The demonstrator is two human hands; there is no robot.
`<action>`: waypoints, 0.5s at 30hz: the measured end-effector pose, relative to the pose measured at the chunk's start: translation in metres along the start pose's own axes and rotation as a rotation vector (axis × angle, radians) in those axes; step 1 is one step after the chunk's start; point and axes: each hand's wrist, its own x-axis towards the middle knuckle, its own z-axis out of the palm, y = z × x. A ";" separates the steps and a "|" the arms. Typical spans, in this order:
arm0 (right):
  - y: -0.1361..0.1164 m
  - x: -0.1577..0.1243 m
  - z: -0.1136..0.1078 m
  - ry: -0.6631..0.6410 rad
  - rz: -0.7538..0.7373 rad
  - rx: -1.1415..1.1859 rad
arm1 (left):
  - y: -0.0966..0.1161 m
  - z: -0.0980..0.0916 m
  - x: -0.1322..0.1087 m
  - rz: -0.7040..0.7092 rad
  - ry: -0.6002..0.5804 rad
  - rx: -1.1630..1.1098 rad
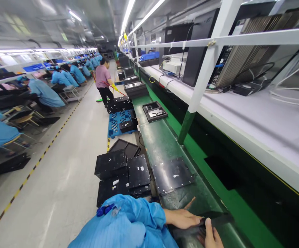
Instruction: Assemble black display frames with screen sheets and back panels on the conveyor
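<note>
A thin dark sheet (220, 217) lies over the green table (151, 137), right under both grips. The right grip (212, 236) is clamped on its edge, thumb against fingers, while the left grip (182, 218) lies flat with its fingertips at the same edge; blur and the sheet's darkness hide whether those fingertips pinch or only press, so I cannot tell. If the left one merely presses, a pull from the right could skid the sheet or crease it. The two grips are nearly touching, so little of the edge is spread between them, and a twist could tear it if it is as flimsy as it looks. Just beyond the left grip, a black panel (173, 175) lies on the table; a sweep of the forearm could nudge it out of place. Left of that, stacked black boxes (111, 163) stand near the blue sleeve (141, 210), where a swinging elbow might knock them.
</note>
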 end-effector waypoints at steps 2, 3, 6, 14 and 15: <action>-0.008 0.000 0.002 -0.026 -0.058 -0.030 | 0.014 -0.001 -0.007 -0.034 0.089 0.099; -0.011 0.003 0.003 -0.009 -0.091 -0.072 | 0.021 -0.001 -0.009 -0.065 0.135 0.161; -0.015 0.018 0.013 0.052 -0.202 -0.062 | 0.040 0.002 -0.005 -0.190 0.283 0.342; -0.045 0.036 0.071 -0.016 -0.333 -0.042 | 0.045 -0.026 0.016 -0.440 0.534 0.407; -0.046 0.033 0.076 -0.035 -0.353 -0.055 | 0.041 -0.030 0.015 -0.466 0.564 0.375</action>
